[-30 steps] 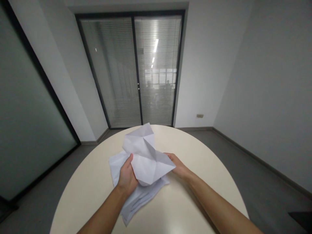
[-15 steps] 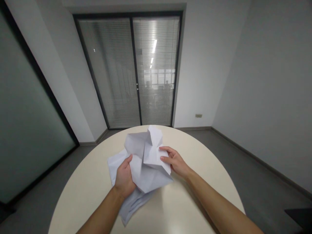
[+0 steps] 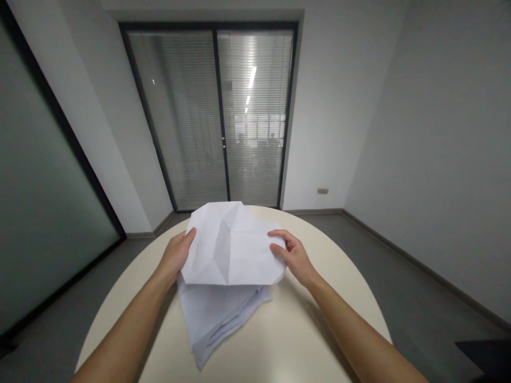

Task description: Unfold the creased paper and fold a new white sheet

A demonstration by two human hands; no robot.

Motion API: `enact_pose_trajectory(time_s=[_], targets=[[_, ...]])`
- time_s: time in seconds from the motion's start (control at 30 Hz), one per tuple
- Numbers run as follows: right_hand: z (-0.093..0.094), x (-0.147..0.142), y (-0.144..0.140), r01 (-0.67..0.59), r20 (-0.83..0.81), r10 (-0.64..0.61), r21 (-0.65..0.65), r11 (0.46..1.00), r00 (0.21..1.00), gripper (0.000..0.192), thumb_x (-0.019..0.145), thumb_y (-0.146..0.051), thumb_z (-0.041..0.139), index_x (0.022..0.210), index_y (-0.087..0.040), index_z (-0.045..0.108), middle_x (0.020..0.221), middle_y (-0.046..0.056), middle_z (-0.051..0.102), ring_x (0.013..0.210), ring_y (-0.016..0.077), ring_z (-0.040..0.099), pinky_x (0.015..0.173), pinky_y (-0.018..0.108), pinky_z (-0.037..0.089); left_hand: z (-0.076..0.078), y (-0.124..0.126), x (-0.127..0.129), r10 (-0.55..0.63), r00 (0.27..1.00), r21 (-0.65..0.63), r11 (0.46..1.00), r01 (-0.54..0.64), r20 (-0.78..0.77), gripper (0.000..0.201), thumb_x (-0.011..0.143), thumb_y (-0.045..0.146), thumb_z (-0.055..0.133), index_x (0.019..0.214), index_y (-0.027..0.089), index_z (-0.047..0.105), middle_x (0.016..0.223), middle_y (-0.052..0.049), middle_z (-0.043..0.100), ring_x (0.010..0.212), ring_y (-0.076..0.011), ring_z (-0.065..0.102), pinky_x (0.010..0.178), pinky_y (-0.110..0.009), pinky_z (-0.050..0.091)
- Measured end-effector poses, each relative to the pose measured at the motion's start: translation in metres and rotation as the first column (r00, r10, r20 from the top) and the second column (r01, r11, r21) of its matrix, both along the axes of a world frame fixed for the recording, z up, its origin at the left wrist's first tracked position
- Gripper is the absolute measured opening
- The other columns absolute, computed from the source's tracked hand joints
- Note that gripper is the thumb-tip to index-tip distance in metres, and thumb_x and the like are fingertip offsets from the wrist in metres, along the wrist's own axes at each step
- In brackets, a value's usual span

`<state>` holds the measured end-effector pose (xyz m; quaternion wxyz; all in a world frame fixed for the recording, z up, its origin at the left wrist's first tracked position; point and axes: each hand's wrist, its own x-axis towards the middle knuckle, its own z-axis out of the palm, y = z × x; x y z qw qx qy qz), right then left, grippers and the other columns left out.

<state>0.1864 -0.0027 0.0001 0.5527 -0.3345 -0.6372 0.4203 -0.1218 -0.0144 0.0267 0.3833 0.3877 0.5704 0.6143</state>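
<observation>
Since the earlier frames the creased sheet (image 3: 231,244) has opened out from a crumpled, half-folded bundle into a nearly flat spread, and the left hand (image 3: 176,255) has shifted from under the paper near its lower edge out to its left edge. That hand now pinches the left edge, thumb on top and fingers hidden behind. The right hand (image 3: 293,254) grips the right edge the same way, thumb and forefinger closed on the paper. The sheet hangs between both hands, held just above the round table (image 3: 303,330), over its middle and reaching toward the far edge. Fold lines cross its face. Beneath it, a loose stack of white sheets (image 3: 217,319) lies on the tabletop, trailing toward the near-left edge.
</observation>
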Motion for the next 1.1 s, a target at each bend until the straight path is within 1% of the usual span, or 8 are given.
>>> enact_pose_trajectory(time_s=[0.07,0.17,0.27,0.4,0.47,0.7,0.9,1.1], targets=[[0.012,-0.008,-0.014,-0.091,0.132,0.093,-0.018,0.996,0.987,0.033,0.082,-0.044,0.07,0.106,-0.022,0.072,0.102,0.006,0.071,0.085,0.0201,0.064,0.069,0.029,0.051,0.009,0.021,-0.023,0.026,0.938,-0.012,0.999,-0.032,-0.346,0.028,0.079,0.041,0.07,0.088,0.015,0.074,0.08,-0.007,0.077,0.086,-0.0297,0.071,0.073,-0.031,0.054],[0.019,-0.026,-0.039,-0.221,0.299,0.263,-0.166,0.961,0.917,0.043,0.086,-0.038,0.064,0.127,-0.024,0.065,0.082,0.001,0.07,0.064,0.0152,0.06,0.06,0.026,0.049,0.017,0.047,-0.049,-0.016,0.63,-0.036,0.999,-0.018,-0.776,0.032,0.082,0.045,0.063,0.089,0.016,0.075,0.096,-0.011,0.077,0.092,-0.0303,0.069,0.078,-0.031,0.05],[0.01,-0.045,-0.059,-0.274,0.432,0.307,-0.138,0.952,0.848,0.058,0.083,-0.025,0.063,0.141,-0.024,0.055,0.103,0.005,0.072,0.08,0.0171,0.064,0.072,0.028,0.051,0.014,0.062,-0.057,-0.092,0.339,-0.116,0.992,-0.05,-0.936,0.039,0.087,0.046,0.056,0.109,0.018,0.072,0.108,-0.013,0.075,0.099,-0.0322,0.067,0.084,-0.035,0.048],[-0.014,-0.056,-0.068,-0.344,0.553,0.362,-0.142,0.928,0.75,0.075,0.083,-0.024,0.061,0.154,-0.024,0.036,0.128,0.008,0.066,0.092,0.0192,0.066,0.08,0.029,0.052,-0.003,0.06,-0.035,-0.08,0.172,-0.079,0.997,0.014,-0.982,0.048,0.086,0.036,0.059,0.129,0.015,0.059,0.127,-0.017,0.067,0.118,-0.034,0.06,0.101,-0.041,0.042],[-0.023,-0.057,-0.067,-0.351,0.588,0.359,-0.133,0.927,0.724,0.075,0.084,-0.027,0.06,0.154,-0.022,0.035,0.129,0.01,0.065,0.099,0.0217,0.066,0.087,0.032,0.052,-0.012,0.049,-0.014,-0.033,0.226,-0.01,0.995,0.104,-0.974,0.043,0.085,0.031,0.059,0.125,0.016,0.061,0.136,-0.017,0.06,0.128,-0.0333,0.052,0.11,-0.042,0.035],[-0.021,-0.063,-0.07,-0.341,0.577,0.322,-0.079,0.937,0.751,0.069,0.086,-0.03,0.06,0.151,-0.024,0.038,0.094,0.004,0.073,0.079,0.0186,0.066,0.072,0.028,0.051,-0.035,-0.043,0.051,-0.153,0.836,0.103,0.965,0.242,-0.527,0.027,0.068,0.032,0.079,0.095,0.028,0.074,0.101,-0.009,0.073,0.107,-0.0337,0.062,0.112,-0.044,0.035],[-0.011,-0.036,-0.071,-0.137,0.806,0.087,-0.007,0.991,0.585,0.047,0.076,-0.028,0.069,0.123,-0.028,0.065,0.077,0.001,0.072,0.072,0.02,0.066,0.067,0.028,0.045,-0.067,-0.117,0.056,-0.26,0.743,0.02,0.938,0.345,-0.616,0.055,0.068,0.04,0.083,0.121,0.03,0.07,0.135,-0.009,0.064,0.13,-0.0377,0.052,0.117,-0.049,0.031],[-0.021,-0.003,-0.063,-0.032,0.863,-0.114,0.149,0.988,0.493,0.044,0.076,-0.035,0.07,0.119,-0.024,0.066,0.103,0.008,0.07,0.095,0.0248,0.065,0.083,0.033,0.047,-0.095,-0.13,0.045,-0.183,0.635,0.092,0.923,0.374,-0.75,0.055,0.078,0.041,0.075,0.131,0.034,0.063,0.139,-0.006,0.061,0.129,-0.0333,0.056,0.114,-0.043,0.041]])
